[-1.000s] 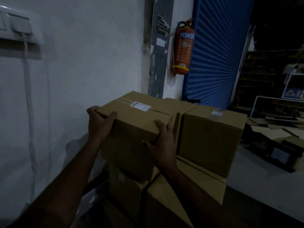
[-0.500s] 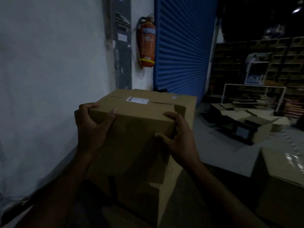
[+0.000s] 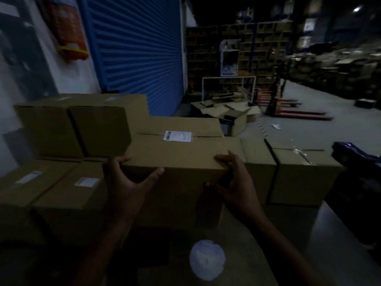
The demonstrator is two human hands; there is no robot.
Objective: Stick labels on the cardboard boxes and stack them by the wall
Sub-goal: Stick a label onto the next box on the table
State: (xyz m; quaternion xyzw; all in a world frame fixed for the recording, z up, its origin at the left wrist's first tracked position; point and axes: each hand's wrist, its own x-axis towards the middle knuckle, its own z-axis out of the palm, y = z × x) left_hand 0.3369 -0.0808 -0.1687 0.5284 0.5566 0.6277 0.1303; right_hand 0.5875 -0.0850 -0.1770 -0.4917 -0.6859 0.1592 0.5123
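Note:
I hold a brown cardboard box (image 3: 177, 157) with a white label (image 3: 177, 136) on its top seam. My left hand (image 3: 127, 180) grips its near left corner. At its near right corner my right hand (image 3: 231, 182) presses with fingers spread. The box is right of the stack by the wall: two upper boxes (image 3: 82, 124) stand on two labelled lower boxes (image 3: 61, 188). Another taped box (image 3: 296, 174) without a visible label stands to the right.
A blue roller shutter (image 3: 134, 54) and a red fire extinguisher (image 3: 68, 29) are on the wall behind the stack. Opened cartons (image 3: 226, 114) and a red pallet jack (image 3: 292, 108) lie on the floor beyond. A white roll (image 3: 207, 259) sits on a box below my arms.
My view has swung right, away from the white wall. The held box now shows to the right of the stack, with the taped box and the open warehouse floor in sight.

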